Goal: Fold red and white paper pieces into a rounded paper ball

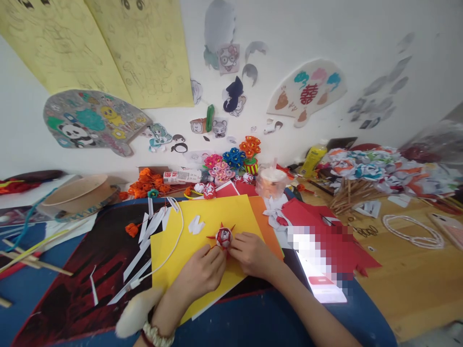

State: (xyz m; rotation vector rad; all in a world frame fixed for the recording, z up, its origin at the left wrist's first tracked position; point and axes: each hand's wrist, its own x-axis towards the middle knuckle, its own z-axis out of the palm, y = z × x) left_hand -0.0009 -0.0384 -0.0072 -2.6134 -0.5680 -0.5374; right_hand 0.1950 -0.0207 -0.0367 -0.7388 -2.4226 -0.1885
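A red-and-white paper flower [224,237] with pointed red tips sits low over a yellow sheet of paper [170,255]. My left hand [207,268] grips it from the lower left, with fingers curled together. From the right, my right hand [250,251] pinches its edge between thumb and fingers. The fingers hide the flower's underside. A small folded white paper piece [196,224] lies on the yellow sheet just behind the flower. Around my left wrist is a pale scrunchie [158,335].
White paper strips [139,258] and a white cable [170,258] lie to the left. A lit phone [318,270] and red paper [311,217] are on the right. Behind stand a lidded cup [271,180] and small bright flowers [234,158]. Several paper flowers [369,171] fill the right back.
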